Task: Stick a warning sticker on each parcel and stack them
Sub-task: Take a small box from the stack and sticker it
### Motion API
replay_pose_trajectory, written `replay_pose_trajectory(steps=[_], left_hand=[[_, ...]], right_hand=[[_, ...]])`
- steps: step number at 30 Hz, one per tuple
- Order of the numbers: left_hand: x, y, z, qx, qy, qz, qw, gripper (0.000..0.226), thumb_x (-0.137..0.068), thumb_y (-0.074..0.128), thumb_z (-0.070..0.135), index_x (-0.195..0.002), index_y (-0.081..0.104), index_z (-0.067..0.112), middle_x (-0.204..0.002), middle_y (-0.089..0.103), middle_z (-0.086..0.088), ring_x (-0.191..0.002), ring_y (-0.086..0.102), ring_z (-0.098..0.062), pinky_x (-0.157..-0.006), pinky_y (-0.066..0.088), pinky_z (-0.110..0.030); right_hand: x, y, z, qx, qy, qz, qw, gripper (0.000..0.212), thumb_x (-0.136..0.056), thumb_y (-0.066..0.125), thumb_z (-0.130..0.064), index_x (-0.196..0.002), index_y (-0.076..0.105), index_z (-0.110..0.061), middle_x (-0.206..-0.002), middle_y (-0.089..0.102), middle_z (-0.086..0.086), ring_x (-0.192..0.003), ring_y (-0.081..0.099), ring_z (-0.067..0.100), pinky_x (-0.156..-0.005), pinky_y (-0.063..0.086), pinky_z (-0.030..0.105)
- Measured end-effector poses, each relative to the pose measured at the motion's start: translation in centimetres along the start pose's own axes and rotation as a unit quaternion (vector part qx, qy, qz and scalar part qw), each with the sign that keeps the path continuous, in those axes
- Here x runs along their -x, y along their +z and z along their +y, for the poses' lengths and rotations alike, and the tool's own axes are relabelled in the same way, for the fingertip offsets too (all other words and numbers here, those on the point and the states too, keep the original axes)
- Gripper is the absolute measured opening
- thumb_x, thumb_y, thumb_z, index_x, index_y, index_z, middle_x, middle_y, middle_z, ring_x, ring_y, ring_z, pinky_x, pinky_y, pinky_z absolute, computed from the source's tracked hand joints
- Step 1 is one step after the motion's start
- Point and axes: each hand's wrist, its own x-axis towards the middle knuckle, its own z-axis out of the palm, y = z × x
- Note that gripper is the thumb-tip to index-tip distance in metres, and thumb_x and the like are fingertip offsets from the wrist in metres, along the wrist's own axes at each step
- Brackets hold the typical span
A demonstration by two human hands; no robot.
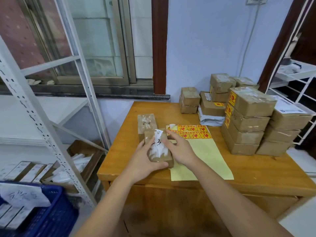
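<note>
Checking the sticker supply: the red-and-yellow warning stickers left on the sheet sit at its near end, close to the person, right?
Not quite. The remaining warning stickers sit at the far end of the yellow sheet, away from the person; the near part is bare backing. The head view shows it.
</note>
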Motion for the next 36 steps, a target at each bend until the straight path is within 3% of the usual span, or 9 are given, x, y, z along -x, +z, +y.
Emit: replay_pose_trajectory(steps=[2,4,7,11,17,23,27,30,36], left_hand=[[-0.4,-0.5,-0.5,0.023,-0.012,0.003,1.0,0.112,-0.066,0.095,0.044,-0.159,0.035,0.033,-0.159,0.028,0.015,-0.133,0.035,0.003,-0.107,0.029,-0.016],[-0.8,-0.9,-1.0,0.034,-0.015,0.016,0.999,0.11,-0.063,0.096,0.045,-0.157,0.039,0.033,-0.159,0.034,0.013,-0.133,0.038,0.001,-0.108,0.032,-0.019],[-1.5,-1.3,-1.3,0.031,-0.018,0.027,0.999,0.108,-0.062,0.096,0.048,-0.155,0.043,0.033,-0.154,0.039,0.014,-0.136,0.042,-0.005,-0.109,0.037,-0.023],[-2.3,-1.8,-1.1,0.019,-0.007,0.054,0.998,0.095,-0.067,0.095,0.043,-0.15,0.05,0.029,-0.15,0.042,0.013,-0.128,0.041,-0.003,-0.1,0.033,-0.017],[-3.2,-2.3,-1.9,0.009,-0.025,0.091,0.995,0.084,-0.074,0.091,0.041,-0.148,0.051,0.029,-0.158,0.04,0.005,-0.137,0.041,-0.011,-0.108,0.035,-0.026],[-3.2,-1.9,-2.5,-0.017,-0.025,0.09,0.995,0.087,-0.076,0.089,0.043,-0.151,0.047,0.031,-0.163,0.031,0.003,-0.146,0.036,-0.018,-0.117,0.032,-0.032],[-2.8,-2.1,-1.5,-0.125,-0.025,0.098,0.987,0.085,-0.081,0.08,0.055,-0.154,0.041,0.036,-0.168,0.02,0.009,-0.152,0.025,-0.019,-0.122,0.029,-0.041],[-2.2,-2.1,0.2,-0.246,0.034,0.143,0.958,0.069,-0.089,0.066,0.061,-0.151,0.045,0.037,-0.164,0.028,0.012,-0.148,0.028,-0.017,-0.12,0.03,-0.04],[-3.1,0.8,3.4,-0.295,0.135,0.11,0.939,0.051,-0.098,0.056,0.054,-0.144,0.053,0.034,-0.156,0.041,0.011,-0.145,0.032,-0.012,-0.119,0.028,-0.035]], right_hand=[[-0.4,0.6,0.3,-0.003,0.006,-0.008,1.0,0.048,-0.1,0.06,-0.04,-0.146,0.052,-0.029,-0.135,0.062,-0.008,-0.125,0.058,0.01,-0.105,0.05,0.034],[-0.7,1.1,0.3,-0.001,0.006,-0.016,1.0,0.046,-0.1,0.059,-0.04,-0.145,0.054,-0.03,-0.137,0.062,-0.009,-0.127,0.056,0.008,-0.106,0.049,0.034],[-1.3,1.6,0.1,0.011,0.006,-0.021,1.0,0.041,-0.101,0.056,-0.041,-0.141,0.057,-0.031,-0.13,0.065,-0.013,-0.119,0.061,0.007,-0.103,0.05,0.035],[-2.1,1.9,-0.6,0.019,0.004,-0.021,1.0,0.037,-0.102,0.056,-0.039,-0.137,0.06,-0.03,-0.124,0.068,-0.015,-0.109,0.065,0.007,-0.098,0.053,0.036],[-2.9,2.5,-0.9,0.04,0.012,-0.038,0.998,0.048,-0.102,0.059,-0.03,-0.148,0.051,-0.017,-0.145,0.057,-0.002,-0.126,0.059,0.016,-0.107,0.046,0.032],[-2.8,2.9,-0.2,0.064,0.015,-0.045,0.997,0.053,-0.103,0.055,-0.037,-0.152,0.045,-0.017,-0.15,0.053,0.001,-0.13,0.057,0.019,-0.109,0.045,0.033],[-2.2,1.9,0.1,0.07,0.003,-0.038,0.997,0.051,-0.104,0.054,-0.038,-0.151,0.046,-0.02,-0.146,0.057,0.002,-0.131,0.055,0.019,-0.106,0.043,0.029],[-1.5,-0.2,1.1,0.087,0.006,-0.014,0.996,0.048,-0.104,0.053,-0.034,-0.15,0.048,-0.019,-0.145,0.057,0.001,-0.132,0.053,0.018,-0.106,0.041,0.027],[0.5,-4.7,4.2,0.287,-0.023,0.003,0.958,0.053,-0.101,0.057,-0.039,-0.151,0.046,-0.023,-0.154,0.047,-0.003,-0.142,0.041,0.016,-0.115,0.033,0.031]])
